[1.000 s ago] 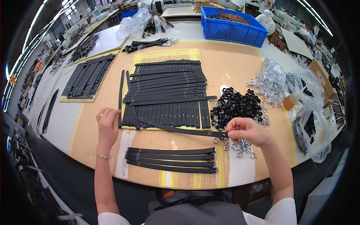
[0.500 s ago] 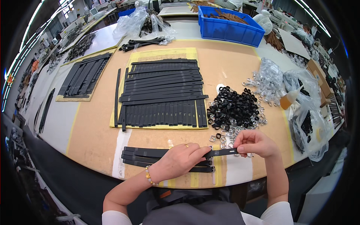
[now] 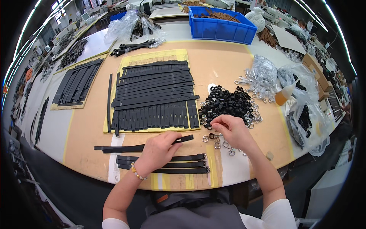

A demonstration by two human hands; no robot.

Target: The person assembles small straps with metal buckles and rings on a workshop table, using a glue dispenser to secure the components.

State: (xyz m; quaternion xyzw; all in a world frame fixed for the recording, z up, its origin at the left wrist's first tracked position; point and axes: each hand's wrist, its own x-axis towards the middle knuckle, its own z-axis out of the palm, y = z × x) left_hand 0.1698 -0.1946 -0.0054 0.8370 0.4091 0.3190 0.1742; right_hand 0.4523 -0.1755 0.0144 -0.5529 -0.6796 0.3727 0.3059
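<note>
A black slotted strap (image 3: 186, 138) is gripped by the left hand (image 3: 160, 150) above a tan worktable (image 3: 85, 143), thumb and fingers closed around it just behind the slot, the tip left exposed and angled slightly upward to the right. Two strap tails are seen overlapping left of the hand; which belongs to the gripped piece cannot be made out. The right hand (image 3: 233, 131) is poised at the near edge of a heap of black keeper loops (image 3: 225, 101), its fingers curled and tips drawn close; whether anything is pinched is not shown. Loose metal buckles (image 3: 217, 145) are scattered beneath it. Buckled straps (image 3: 187, 165) are laid out nearer the table's front edge. The slotted strap is judged light, bendable along its length, smooth enough to slip a little and hardly fragile; it is best held flat near the slotted end, with the slot kept uncovered.
</note>
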